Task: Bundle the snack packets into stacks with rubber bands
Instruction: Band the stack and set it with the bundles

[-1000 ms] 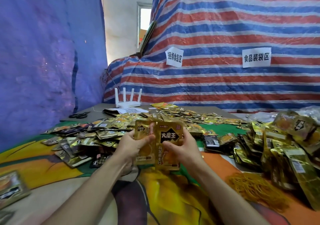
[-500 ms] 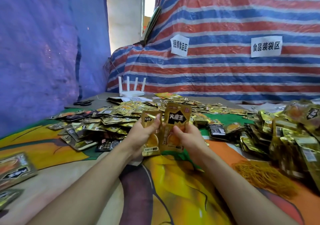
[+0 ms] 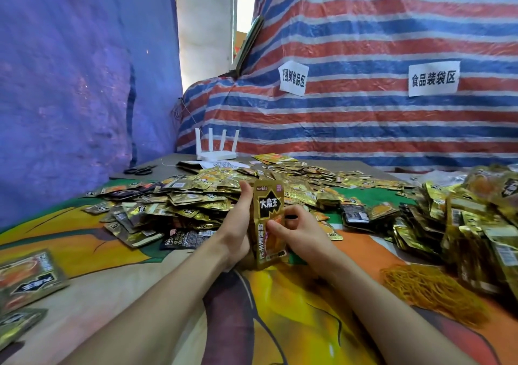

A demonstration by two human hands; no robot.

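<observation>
The left hand (image 3: 238, 224) gripped one side of the stack of snack packets (image 3: 268, 213), and the right hand (image 3: 304, 231) pinched the other. It stood up between them. Rubber bands (image 3: 426, 289) lay right of the right hand.

Loose snack packets (image 3: 196, 196) behind the held stack (image 3: 269, 224); rubber bands (image 3: 429, 289) right; router (image 3: 215, 151) (scissors (image 3: 140, 170) left) farthest back.

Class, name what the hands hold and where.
Upright snack packets: left hand grips their left side, right hand pinches their right edge.
</observation>
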